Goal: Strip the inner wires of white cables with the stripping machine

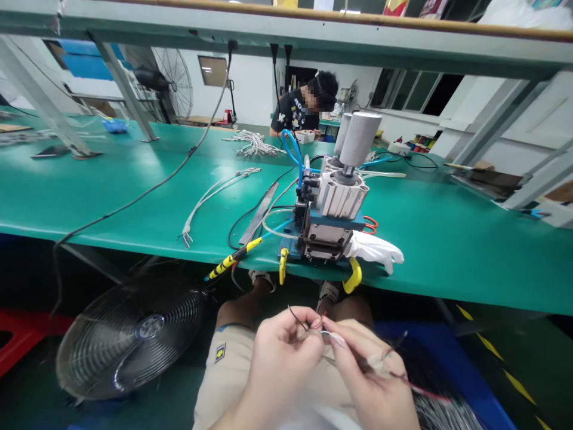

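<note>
Above my lap, my left hand [286,346] and my right hand [367,364] meet at their fingertips. Both pinch thin coloured wires [329,333], among them black, red and white strands. One dark strand sticks up past my left fingers. More wire trails across the back of my right hand toward the lower right. Just beyond my hands, a pneumatic machine [333,203] with metal cylinders stands at the table's front edge. A bundle of grey cables [215,188] with stripped coloured ends lies on the table to the left of it.
The green table [111,197] spans the view. A metal ruler [259,215] lies beside the machine, and a white cloth [376,251] hangs at its right. At lower left stands a floor fan [150,328]. A blue bin [443,370] holds many wires. Across the table sits another person [298,110].
</note>
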Tool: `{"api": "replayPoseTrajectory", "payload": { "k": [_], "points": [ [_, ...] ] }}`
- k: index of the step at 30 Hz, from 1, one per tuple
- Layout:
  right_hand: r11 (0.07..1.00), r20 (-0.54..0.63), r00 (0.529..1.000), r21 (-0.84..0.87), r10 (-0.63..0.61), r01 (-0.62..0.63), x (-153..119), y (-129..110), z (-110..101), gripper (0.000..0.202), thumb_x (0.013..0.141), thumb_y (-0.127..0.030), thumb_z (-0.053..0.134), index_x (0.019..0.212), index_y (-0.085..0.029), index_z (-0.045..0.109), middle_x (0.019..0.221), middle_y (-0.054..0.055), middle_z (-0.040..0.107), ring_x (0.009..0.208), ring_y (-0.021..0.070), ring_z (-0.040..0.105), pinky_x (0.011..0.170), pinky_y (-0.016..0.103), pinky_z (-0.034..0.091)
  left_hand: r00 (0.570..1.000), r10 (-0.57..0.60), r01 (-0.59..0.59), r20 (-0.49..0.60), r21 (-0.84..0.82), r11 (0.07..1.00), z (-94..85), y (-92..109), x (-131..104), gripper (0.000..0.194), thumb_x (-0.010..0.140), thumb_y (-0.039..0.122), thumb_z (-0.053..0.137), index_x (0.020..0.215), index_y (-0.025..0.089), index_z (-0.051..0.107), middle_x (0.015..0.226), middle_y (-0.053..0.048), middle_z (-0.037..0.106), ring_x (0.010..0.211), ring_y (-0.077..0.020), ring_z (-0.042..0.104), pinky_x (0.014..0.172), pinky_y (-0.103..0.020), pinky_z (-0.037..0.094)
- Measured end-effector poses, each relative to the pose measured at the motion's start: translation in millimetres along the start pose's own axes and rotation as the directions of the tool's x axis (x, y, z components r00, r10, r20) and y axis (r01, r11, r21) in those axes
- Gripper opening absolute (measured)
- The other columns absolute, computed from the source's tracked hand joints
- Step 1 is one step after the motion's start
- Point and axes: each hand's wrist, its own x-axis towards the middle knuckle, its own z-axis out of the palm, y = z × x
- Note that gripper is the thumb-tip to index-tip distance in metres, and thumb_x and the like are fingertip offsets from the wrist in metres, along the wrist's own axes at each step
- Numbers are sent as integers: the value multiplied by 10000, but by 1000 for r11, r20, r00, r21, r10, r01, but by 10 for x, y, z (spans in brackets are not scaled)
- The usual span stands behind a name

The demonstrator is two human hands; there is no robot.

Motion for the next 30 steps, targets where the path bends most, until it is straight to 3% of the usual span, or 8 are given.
{"api": "replayPoseTrajectory", "payload": {
  "k": [5,8,10,12,14,16,21,30],
  "points": [
    [968,-39,977,150,208,-200,-16,-63,-33,182,881,-217,667,953,-315,802,776,10,759,720,167,708,659,211,561,997,-81,82,12,-73,994,10,109,-43,79,684,184,755,656,137,698,546,7,658,492,-76,556,459,-115,433],
    [958,-82,971,203,225,-204,-26,-117,-46,176,852,-212,690,898,-332,811,763,7,769,694,162,707,628,200,557,999,18,-16,32,-66,998,15,129,-108,49,695,129,746,685,151,703,569,20,641,489,-69,536,443,-115,414],
    [964,-70,977,189,202,-185,-28,-158,-64,199,852,-199,685,909,-343,810,760,2,770,676,158,705,604,192,558,981,184,-183,68,-18,983,8,124,-146,93,724,77,715,708,168,712,614,17,643,530,-81,562,469,-125,442],
    [977,-49,985,147,164,-156,-27,-196,-91,228,854,-178,678,934,-349,806,763,-2,770,704,167,716,612,192,570,913,391,-397,116,35,917,-11,108,-171,165,752,33,694,770,194,722,681,17,638,583,-95,596,514,-144,484],
    [985,-34,991,117,132,-127,-26,-222,-117,244,859,-166,670,960,-345,802,766,-1,767,743,182,728,631,199,585,812,562,-578,157,85,812,-39,90,-187,233,759,9,703,855,220,725,766,6,646,630,-115,635,542,-169,525],
    [989,-20,994,107,104,-101,-30,-236,-131,237,865,-168,667,974,-329,802,749,5,755,717,187,724,611,206,589,751,637,-659,173,149,737,-71,80,-202,307,754,-15,709,929,236,732,864,-26,683,691,-158,681,570,-210,573],
    [993,-47,999,117,26,-20,-49,-265,-115,257,878,-182,649,1027,-333,794,643,-9,694,514,147,642,455,182,533,731,648,-682,214,269,680,-148,85,-235,351,781,9,703,1002,276,754,962,-55,759,771,-253,741,642,-326,659],
    [993,-4,994,-42,-108,108,-25,-346,-144,354,821,-109,681,1068,-342,781,788,-28,789,659,169,737,629,187,615,662,678,-744,319,388,544,-273,-23,-289,385,745,-2,731,1050,233,707,1035,-74,749,828,-248,743,721,-280,659]
  ]
}}
